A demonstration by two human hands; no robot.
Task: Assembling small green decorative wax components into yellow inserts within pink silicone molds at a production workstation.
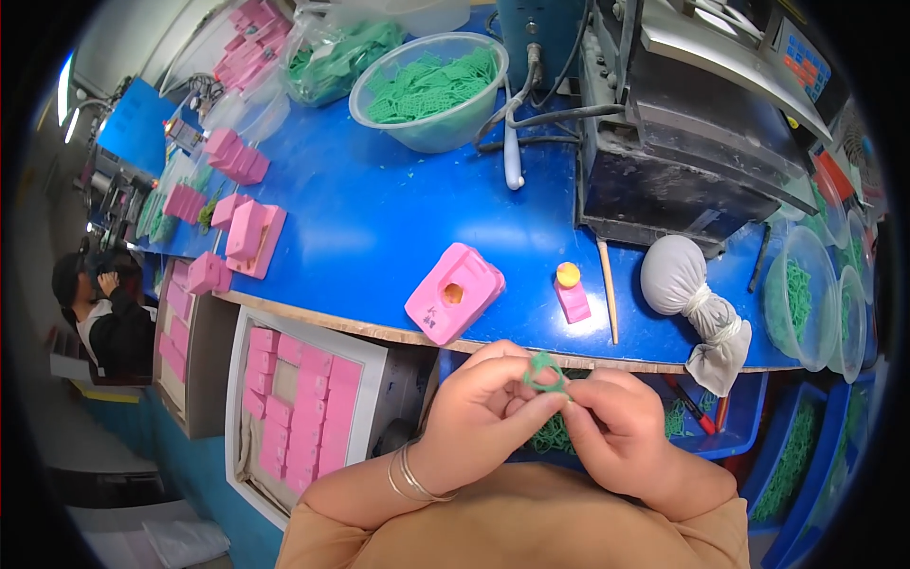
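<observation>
left hand [483, 403] and right hand [621, 417] are pinching a green loop [543, 362], blue bin [742, 425] of green bits [553, 434] under them, white box [368, 391] of pink blocks [311, 408] off left

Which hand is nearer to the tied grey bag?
Right. The right hand is left of the tied grey bag, toward the body; the left hand is farther left.

Left hand [488, 408] and right hand [621, 422] meet at the near edge of the blue table [355, 223], fingertips pinching a small green looped piece [544, 372] between them. Just beyond, a pink block [441, 305] with a central hole; to its right, a small yellow-topped pink piece [573, 302], wooden stick [609, 289] and tied grey cloth bag [671, 275]. Far side: translucent bowl [431, 139] heaped with green pieces [431, 85].
</observation>
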